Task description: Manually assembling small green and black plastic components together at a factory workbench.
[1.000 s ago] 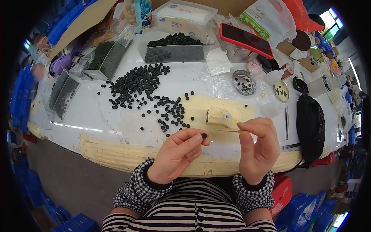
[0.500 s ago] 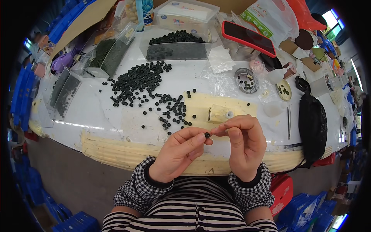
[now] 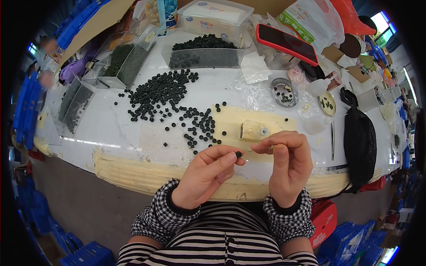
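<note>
Between the thumb and forefinger of my left hand point(image 3: 206, 175) is a small black round part point(image 3: 238, 154). My right hand point(image 3: 288, 166) faces it from the right, apart from the part, its thumb pressed toward its fingers. A thin pale tip seems to stick out from those fingers toward the black part; what it belongs to is too small to make out. Just beyond my right fingers, a cream block point(image 3: 253, 132) with a white round piece point(image 3: 264, 131) on it rests on a yellow patch of the table. Loose black parts point(image 3: 202, 126) lie left of the block.
A large heap of black parts point(image 3: 159, 91) spreads across the white table. Behind it is a clear bin point(image 3: 204, 60) of the same parts. A red-cased phone point(image 3: 286, 44), a round tin point(image 3: 283, 93), tweezers point(image 3: 333, 139) and a black mesh bag point(image 3: 358, 142) lie to the right.
My right hand has drawn back slightly to the right, away from the black part. My left hand keeps its pinch on the part almost in place.
</note>
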Demonstrator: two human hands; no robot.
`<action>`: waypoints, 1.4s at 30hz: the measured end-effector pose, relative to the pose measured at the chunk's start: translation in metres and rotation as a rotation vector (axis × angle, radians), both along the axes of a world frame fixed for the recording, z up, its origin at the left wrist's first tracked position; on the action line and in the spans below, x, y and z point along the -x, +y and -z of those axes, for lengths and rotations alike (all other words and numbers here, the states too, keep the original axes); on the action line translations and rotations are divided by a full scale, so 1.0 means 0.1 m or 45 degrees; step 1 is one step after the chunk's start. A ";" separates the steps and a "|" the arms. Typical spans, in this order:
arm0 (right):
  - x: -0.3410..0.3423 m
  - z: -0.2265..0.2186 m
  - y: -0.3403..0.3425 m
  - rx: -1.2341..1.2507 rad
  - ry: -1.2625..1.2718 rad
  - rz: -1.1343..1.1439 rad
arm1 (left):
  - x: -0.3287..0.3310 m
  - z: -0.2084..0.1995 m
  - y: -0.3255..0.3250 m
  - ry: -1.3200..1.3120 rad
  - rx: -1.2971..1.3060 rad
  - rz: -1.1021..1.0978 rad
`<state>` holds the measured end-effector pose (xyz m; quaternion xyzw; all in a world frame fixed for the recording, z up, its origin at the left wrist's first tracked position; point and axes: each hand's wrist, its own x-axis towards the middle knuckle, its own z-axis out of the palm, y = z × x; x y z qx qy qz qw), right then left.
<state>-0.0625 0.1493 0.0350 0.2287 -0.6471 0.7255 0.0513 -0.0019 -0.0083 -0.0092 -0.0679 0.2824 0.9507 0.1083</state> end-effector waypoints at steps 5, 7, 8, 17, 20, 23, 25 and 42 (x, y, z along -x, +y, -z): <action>0.21 0.01 0.15 -0.507 0.485 0.423 | -0.03 -0.09 0.02 -0.019 0.331 -0.164; 0.26 0.01 0.15 -0.689 0.624 0.504 | -0.02 -0.11 0.05 0.025 0.459 -0.260; 0.27 0.03 0.14 -0.720 0.624 0.515 | -0.02 -0.12 0.06 0.047 0.523 -0.309; 0.29 0.08 0.14 -0.965 0.713 0.483 | -0.08 -0.14 0.04 0.225 1.046 -0.502; 0.24 0.04 0.15 -0.942 0.742 0.561 | -0.07 -0.13 0.06 0.306 1.160 -0.581; 0.07 0.00 0.13 -0.824 0.702 0.459 | -0.08 -0.11 0.04 0.385 1.295 -0.649; -0.06 -0.03 0.13 -0.732 0.625 0.263 | -0.07 -0.11 0.05 0.396 1.296 -0.657; -0.19 0.13 0.00 -0.584 0.523 0.024 | -0.05 -0.11 0.05 0.437 1.311 -0.677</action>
